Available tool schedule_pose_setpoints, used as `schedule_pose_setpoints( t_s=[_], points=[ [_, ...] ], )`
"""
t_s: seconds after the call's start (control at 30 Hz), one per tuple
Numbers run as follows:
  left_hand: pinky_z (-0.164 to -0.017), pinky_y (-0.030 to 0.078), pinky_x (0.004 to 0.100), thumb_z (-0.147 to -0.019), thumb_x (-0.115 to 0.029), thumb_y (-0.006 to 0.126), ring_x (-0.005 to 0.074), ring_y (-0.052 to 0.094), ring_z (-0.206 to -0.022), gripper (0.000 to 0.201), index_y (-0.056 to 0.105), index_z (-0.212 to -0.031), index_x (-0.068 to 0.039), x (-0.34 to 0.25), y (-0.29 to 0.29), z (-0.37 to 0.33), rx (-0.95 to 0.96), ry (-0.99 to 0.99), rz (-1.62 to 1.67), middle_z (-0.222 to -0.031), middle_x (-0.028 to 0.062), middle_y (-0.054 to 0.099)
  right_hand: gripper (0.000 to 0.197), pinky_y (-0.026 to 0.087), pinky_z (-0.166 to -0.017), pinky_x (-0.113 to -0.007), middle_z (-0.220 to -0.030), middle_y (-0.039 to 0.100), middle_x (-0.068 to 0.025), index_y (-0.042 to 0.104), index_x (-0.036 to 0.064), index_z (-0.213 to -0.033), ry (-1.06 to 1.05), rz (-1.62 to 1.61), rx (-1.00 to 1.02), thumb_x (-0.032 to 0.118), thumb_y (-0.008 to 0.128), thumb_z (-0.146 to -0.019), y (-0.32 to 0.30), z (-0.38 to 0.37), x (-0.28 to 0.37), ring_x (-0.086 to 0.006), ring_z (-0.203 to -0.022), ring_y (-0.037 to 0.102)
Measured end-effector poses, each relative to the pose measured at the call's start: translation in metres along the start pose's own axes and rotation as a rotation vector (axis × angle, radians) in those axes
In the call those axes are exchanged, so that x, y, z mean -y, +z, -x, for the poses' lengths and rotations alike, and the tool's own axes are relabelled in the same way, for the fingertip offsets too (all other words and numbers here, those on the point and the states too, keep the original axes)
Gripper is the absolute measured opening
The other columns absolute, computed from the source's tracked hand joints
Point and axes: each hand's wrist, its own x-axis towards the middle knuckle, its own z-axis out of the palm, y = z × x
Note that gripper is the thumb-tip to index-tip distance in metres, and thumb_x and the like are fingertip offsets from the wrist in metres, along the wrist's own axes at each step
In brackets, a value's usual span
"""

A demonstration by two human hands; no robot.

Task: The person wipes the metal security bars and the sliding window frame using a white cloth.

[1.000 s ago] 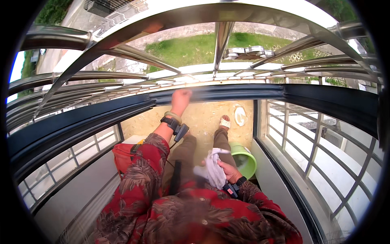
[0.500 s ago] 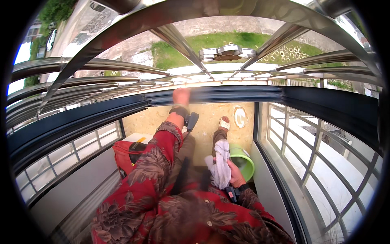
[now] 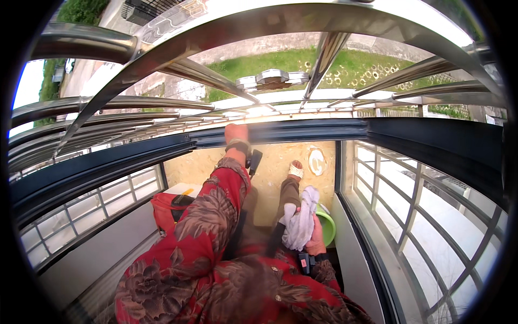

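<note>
My left hand [image 3: 236,133] reaches forward to the dark metal window frame [image 3: 302,129], its fingers bent over the top of the rail; the fingertips are hidden on the far side. Lower and to the right, my right hand [image 3: 315,237] holds a bunched whitish cloth [image 3: 300,224] close to my body. Folds of the cloth hang over the front of that hand. Just beyond the right hand stands a light green bucket [image 3: 327,225], partly covered by the cloth. Dark straps with small devices sit on both wrists.
Curved shiny metal bars [image 3: 259,26] arch beyond the frame, with grass [image 3: 280,62] far below. Gridded windows [image 3: 426,200] flank me on both sides. A red bag [image 3: 167,208] lies at left. My sandalled foot [image 3: 296,168] rests on the tan floor [image 3: 270,162].
My left hand, blurred before, now shows more clearly at the frame. The cloth has shifted slightly right and hides more of the bucket. The outside bars have slid across the view.
</note>
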Motion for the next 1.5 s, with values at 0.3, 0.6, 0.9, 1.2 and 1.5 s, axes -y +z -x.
schedule_pose_setpoints(
  t_s=[0.3, 0.6, 0.9, 1.2, 1.5],
  points=[
    [-0.064, 0.047, 0.0308, -0.077, -0.007, 0.048, 0.0236, 0.061, -0.071, 0.018, 0.065, -0.073, -0.005, -0.001, 0.013, 0.008, -0.055, 0.303, -0.541, -0.074, 0.0117, 0.063, 0.041, 0.039, -0.088, -0.035, -0.109, 0.054, -0.0105, 0.046, 0.0027, -0.116, -0.128, -0.041, 0.036, 0.031, 0.036, -0.089, -0.027, -0.007, 0.009, -0.0238, -0.099, 0.051],
    [-0.038, 0.025, 0.0256, -0.076, -0.009, 0.058, 0.0092, 0.029, -0.042, 0.009, 0.05, -0.073, -0.008, 0.008, -0.03, 0.019, 0.199, -0.36, 1.097, -0.052, -0.0026, 0.032, 0.041, 0.041, -0.086, -0.037, -0.105, 0.055, -0.0104, 0.048, 0.002, -0.114, -0.172, -0.046, 0.03, 0.032, 0.034, -0.089, -0.028, -0.006, 0.011, -0.0245, -0.096, 0.053],
    [-0.043, 0.026, 0.0205, -0.084, -0.016, 0.05, 0.0056, 0.028, -0.045, 0.019, 0.042, -0.067, -0.012, -0.082, -0.163, 0.085, 0.363, 0.157, 1.443, -0.051, -0.006, 0.025, 0.046, 0.044, -0.082, -0.041, -0.1, 0.058, -0.0116, 0.045, 0.0028, -0.118, -0.144, -0.027, 0.024, 0.035, 0.033, -0.088, 0.003, 0.002, 0.016, -0.0262, -0.089, 0.056],
    [-0.059, 0.042, 0.0219, -0.081, -0.004, 0.052, 0.0069, 0.047, -0.067, 0.029, 0.051, -0.11, -0.003, -0.124, -0.174, 0.029, 0.323, 0.403, 1.475, -0.078, 0.0, 0.049, 0.039, 0.04, -0.088, -0.038, -0.109, 0.052, -0.0106, 0.04, 0.0012, -0.121, -0.177, 0.023, 0.224, 0.025, 0.037, -0.089, 0.031, 0.01, 0.019, -0.0248, -0.099, 0.051],
    [-0.066, 0.045, 0.0223, -0.083, -0.017, 0.052, 0.0097, 0.054, -0.077, 0.034, 0.049, -0.114, -0.003, -0.02, -0.147, 0.176, 0.974, 0.146, 1.056, -0.087, 0.0009, 0.054, 0.049, 0.018, -0.103, -0.047, -0.134, 0.032, -0.009, 0.025, 0.0096, -0.133, -0.137, 0.424, 0.436, 0.032, 0.034, -0.09, 0.059, 0.0, 0.031, -0.0296, -0.123, 0.03]
  ],
)
